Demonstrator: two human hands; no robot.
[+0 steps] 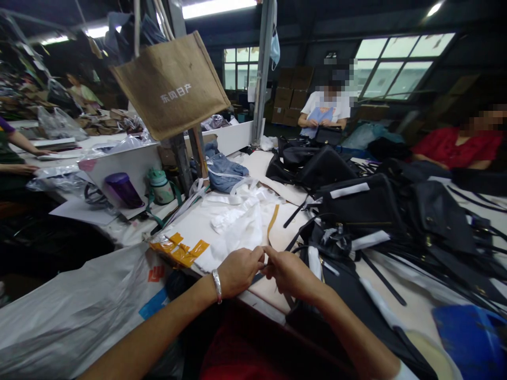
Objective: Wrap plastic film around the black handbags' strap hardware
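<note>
My left hand [241, 270], with a silver bracelet [216, 286] on the wrist, is closed at the table's front edge. My right hand [291, 273] meets it fingertip to fingertip, also closed. A thin dark strap [257, 277] shows at the fingers of both hands; most of it is hidden behind them. White tissue-like wrapping [241, 224] lies crumpled just beyond my left hand. Right of my right hand is a black bag [348, 295] with a white-wrapped handle and a small metal zip pull. A mustard-coloured strip [273, 221] lies beyond my fingers.
Black bags [360, 206] are heaped across the right side. A brown tote [170, 87] hangs from a post at upper left. Nearby stand a purple cup [124, 190] and a green bottle [159, 186]. A blue container [469, 338] sits front right. Co-workers sit or stand beyond.
</note>
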